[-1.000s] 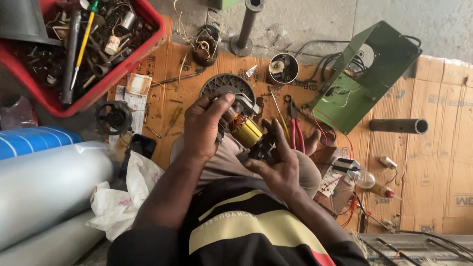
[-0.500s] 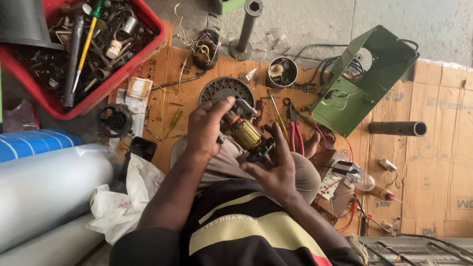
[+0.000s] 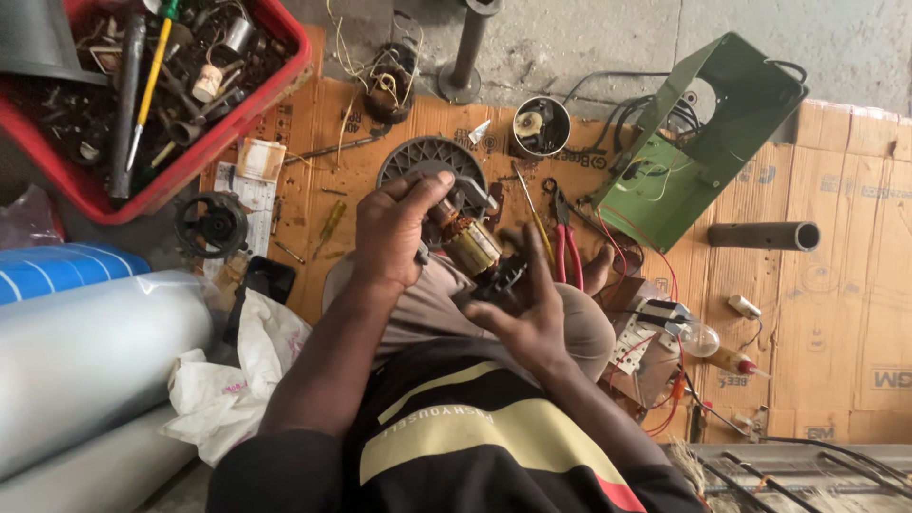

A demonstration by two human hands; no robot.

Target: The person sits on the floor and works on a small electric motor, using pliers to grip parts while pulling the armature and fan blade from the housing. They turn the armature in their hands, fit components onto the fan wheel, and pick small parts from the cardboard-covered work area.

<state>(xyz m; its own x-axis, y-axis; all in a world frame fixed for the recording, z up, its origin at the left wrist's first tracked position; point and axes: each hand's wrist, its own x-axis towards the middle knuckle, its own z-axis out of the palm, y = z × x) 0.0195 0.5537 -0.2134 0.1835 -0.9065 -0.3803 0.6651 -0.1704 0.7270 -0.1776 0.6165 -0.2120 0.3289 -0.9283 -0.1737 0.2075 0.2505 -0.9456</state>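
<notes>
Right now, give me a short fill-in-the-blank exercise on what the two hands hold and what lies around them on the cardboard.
1. The left hand and right hand together hold a copper-wound motor armature above the person's ____.
2. The crate of scrap metal parts at upper left is ____ in colour.
3. The pliers lying on the flattened brown cardboard have ____ handles.
4. The bent sheet-metal housing at upper right is ____.

Missing words: lap; red; red; green
</notes>
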